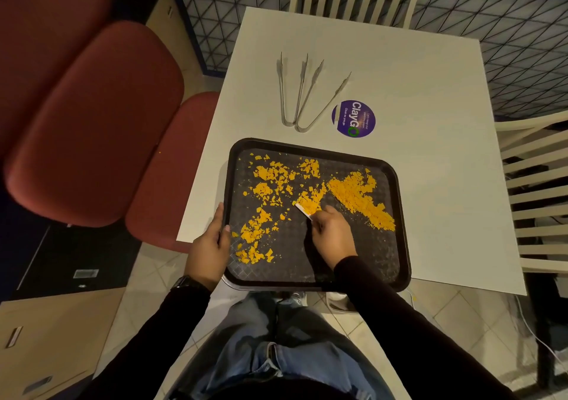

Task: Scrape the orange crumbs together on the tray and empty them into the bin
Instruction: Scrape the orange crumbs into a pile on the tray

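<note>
While the left hand (pixel 209 250) grips the black tray's (pixel 399 215) left rim, thumb over the edge, the right hand (pixel 333 235) pinches a small white scraper (pixel 302 209) at mid-frame, set against orange crumbs (pixel 359 196) scattered across the tray. Two metal tongs (pixel 302 95) lie above on the white table (pixel 430 92).

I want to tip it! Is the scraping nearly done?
Not yet. Done: a long pile of orange crumbs on the black tray's right. In hand: right hand holds a white scraper, left hand grips the tray edge. Left: scattered crumbs on the left side, then the bin, not in view.
</note>
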